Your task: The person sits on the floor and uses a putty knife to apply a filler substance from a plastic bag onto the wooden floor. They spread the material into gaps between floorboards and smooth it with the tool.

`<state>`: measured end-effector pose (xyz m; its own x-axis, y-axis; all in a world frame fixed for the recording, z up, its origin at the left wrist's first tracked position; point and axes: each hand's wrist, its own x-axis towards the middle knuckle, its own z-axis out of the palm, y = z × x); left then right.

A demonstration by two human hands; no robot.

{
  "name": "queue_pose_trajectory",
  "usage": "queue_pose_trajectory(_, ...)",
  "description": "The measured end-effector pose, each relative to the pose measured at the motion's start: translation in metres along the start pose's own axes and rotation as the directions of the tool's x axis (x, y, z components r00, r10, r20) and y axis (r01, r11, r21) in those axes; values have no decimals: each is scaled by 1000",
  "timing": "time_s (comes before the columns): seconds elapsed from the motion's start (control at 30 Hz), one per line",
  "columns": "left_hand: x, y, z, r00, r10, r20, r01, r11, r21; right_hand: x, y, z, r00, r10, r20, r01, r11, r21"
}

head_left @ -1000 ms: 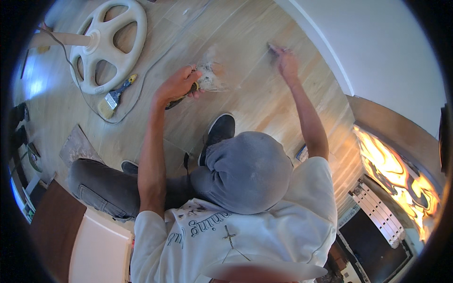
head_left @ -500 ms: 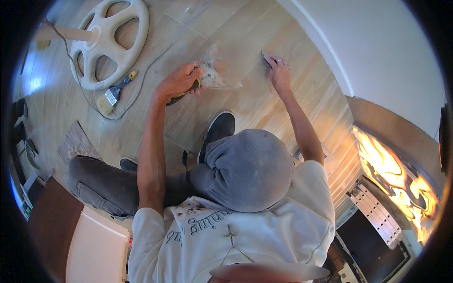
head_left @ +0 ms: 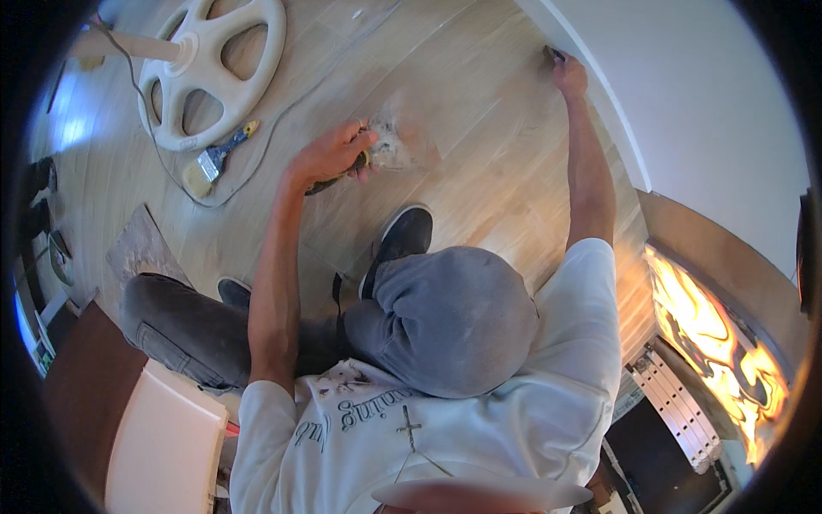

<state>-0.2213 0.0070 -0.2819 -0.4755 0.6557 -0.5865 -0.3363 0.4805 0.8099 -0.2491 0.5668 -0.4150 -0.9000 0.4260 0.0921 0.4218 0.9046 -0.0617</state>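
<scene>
The left hand (head_left: 336,156) is closed around 1 smeared scraper (head_left: 390,144); to its right, the right hand (head_left: 571,77) clasps 1 dark tool (head_left: 552,54).

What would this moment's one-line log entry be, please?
left hand: holds wide-bladed tool | right hand: holds small tool | paintbrush: on floor

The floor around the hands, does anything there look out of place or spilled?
The paintbrush lies loose beside the white spoked base, the cord looping around its bristle end, which looks untidy. The tool in the left hand looks smeared whitish, perhaps work residue.
</scene>
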Motion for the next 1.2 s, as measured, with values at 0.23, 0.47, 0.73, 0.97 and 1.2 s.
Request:
queue_pose_trajectory(0.23,11,-5,6,998,35,48,-34,999,-27,-123,-84,-4,982,-131,136,128,991,31)
queue_pose_trajectory(0.47,5,1,6,989,117,91,-115,993,-23,-223,-118,-74,947,-195,257,-1,795,607)
queue_pose_trajectory(0.73,-11,0,-13,988,155,9,-152,976,-153,-264,-209,-189,992,-127,19,19,291,957)
queue_pose_trajectory(0.97,-21,19,-15,973,228,31,-213,943,-256,-273,-228,-179,770,-468,-434,637,530,560)
queue_pose_trajectory(1.2,-20,14,-17,968,250,30,-236,942,-239,-246,-173,-184,802,-589,-102,585,739,334)
